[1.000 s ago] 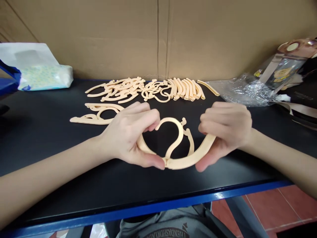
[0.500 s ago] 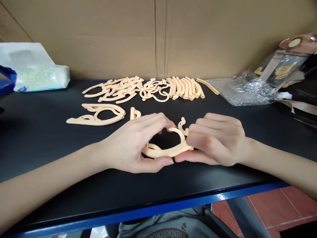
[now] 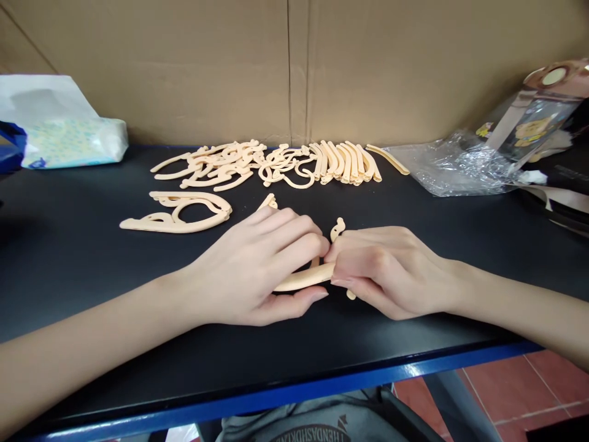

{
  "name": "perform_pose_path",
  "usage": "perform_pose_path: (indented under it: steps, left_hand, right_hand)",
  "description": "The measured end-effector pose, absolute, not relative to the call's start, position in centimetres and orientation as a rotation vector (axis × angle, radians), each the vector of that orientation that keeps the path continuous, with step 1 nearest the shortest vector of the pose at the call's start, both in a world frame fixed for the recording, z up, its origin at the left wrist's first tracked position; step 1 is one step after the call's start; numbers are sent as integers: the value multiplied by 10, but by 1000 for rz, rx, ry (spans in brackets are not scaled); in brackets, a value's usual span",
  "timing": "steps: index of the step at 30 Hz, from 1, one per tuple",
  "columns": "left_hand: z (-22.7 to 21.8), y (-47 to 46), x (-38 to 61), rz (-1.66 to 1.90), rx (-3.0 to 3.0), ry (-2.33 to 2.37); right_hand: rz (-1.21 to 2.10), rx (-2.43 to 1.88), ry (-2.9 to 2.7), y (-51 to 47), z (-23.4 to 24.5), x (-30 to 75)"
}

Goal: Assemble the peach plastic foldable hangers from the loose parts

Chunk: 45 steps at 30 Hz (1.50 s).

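Both hands meet over the black table on a cream plastic folding hanger [image 3: 304, 280], most of it covered by the fingers. My left hand [image 3: 271, 264] is closed around its left part, thumb below and fingers over the top. A tip of cream plastic [image 3: 270, 201] shows above that hand. My right hand [image 3: 391, 270] pinches the right end between thumb and fingers. Just behind the right hand's fingertips a loose curved hook piece [image 3: 338, 229] shows partly. A small cream end [image 3: 351, 294] pokes out below the right hand. Farther left lies a folded hanger [image 3: 184, 212].
Along the back lie a pile of hanger arms [image 3: 216, 162], several hooks [image 3: 285, 166] and a row of curved arms [image 3: 345, 162]. A tissue pack [image 3: 76, 141] stands at left. Clear plastic wrap [image 3: 455, 166] and a bottle [image 3: 538, 123] are at right.
My hands have drawn closer together and the fingers now cover more of the hanger. Its curved hook is mostly hidden. The tip above my left hand has shifted right and tilted.
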<state>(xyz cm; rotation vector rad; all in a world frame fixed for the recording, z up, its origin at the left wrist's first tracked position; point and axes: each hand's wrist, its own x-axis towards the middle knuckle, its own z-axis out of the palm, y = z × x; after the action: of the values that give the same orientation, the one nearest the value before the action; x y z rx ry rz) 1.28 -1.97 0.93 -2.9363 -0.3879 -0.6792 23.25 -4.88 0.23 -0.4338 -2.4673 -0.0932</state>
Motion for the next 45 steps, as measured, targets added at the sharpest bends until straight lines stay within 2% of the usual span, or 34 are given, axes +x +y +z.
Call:
perform_pose_path:
  steps: [4, 10, 16, 19, 21, 26, 32, 39, 45]
  left_hand:
    - [7, -19, 13, -590, -2871, -581]
    - [5, -15, 13, -547, -2862, -735]
    - [6, -18, 12, -624, -2986, -303]
    - [5, -17, 11, -641, -2987, -209]
    - [4, -16, 10, -656, -2966, -238]
    - [3, -15, 10, -691, -2921, -314]
    - [4, -12, 8, -708, -2875, -404]
    - [2, -6, 7, -609, -2903, -507]
    - [3, -5, 8, -614, -2931, -479]
  right_hand:
    - [-242, -435, -2505, -47, 3, 235]
    - [-214, -479, -2508, -44, 1, 237]
    - [82, -470, -2459, -49, 1, 234]
    - [359, -528, -2301, -46, 1, 239]
    - [411, -671, -2161, -39, 3, 244]
    - [112, -1050, -2329, -22, 1, 251]
    - [46, -1087, -2710, -21, -6, 251]
    - [-76, -1045, -2696, -21, 0, 252]
    - [-506, -1433, -2536, -30, 8, 251]
